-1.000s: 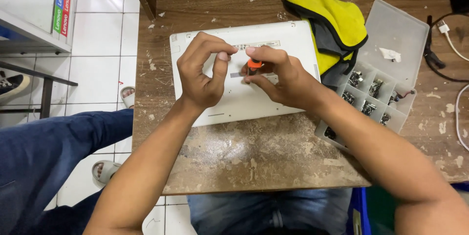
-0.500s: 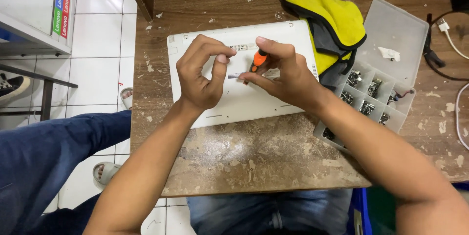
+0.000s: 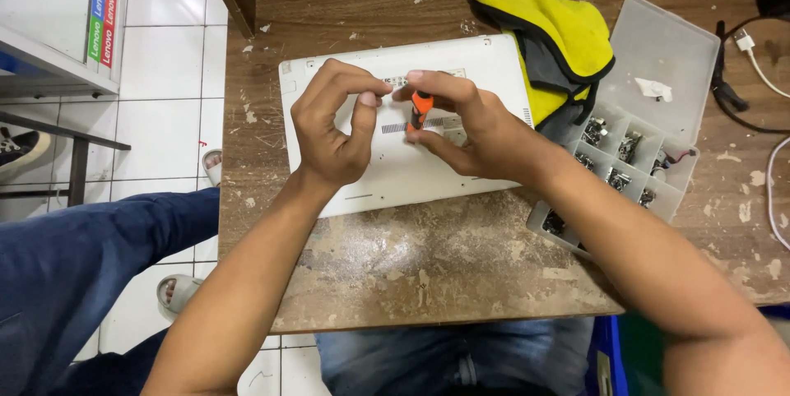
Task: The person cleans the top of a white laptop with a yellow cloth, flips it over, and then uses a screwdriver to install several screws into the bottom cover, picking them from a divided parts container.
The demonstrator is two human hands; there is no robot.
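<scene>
A white laptop (image 3: 461, 186) lies upside down on a worn wooden table (image 3: 428, 273). My right hand (image 3: 469, 129) grips a small screwdriver with an orange handle (image 3: 421, 105), held upright with its tip down on the laptop's underside near the vent slots. My left hand (image 3: 333, 129) is curled beside it, fingertips resting on the laptop just left of the screwdriver. The screwdriver's tip is hidden behind my fingers.
A yellow and grey cloth (image 3: 555, 34) lies at the laptop's far right corner. A clear plastic compartment box (image 3: 658, 59) with small parts stands open to the right. Cables (image 3: 769, 75) run along the table's right edge. Tiled floor and a shelf unit (image 3: 49, 42) are at left.
My right hand has tipped the screwdriver more upright and shifted slightly; my left fingers stay beside it on the laptop.
</scene>
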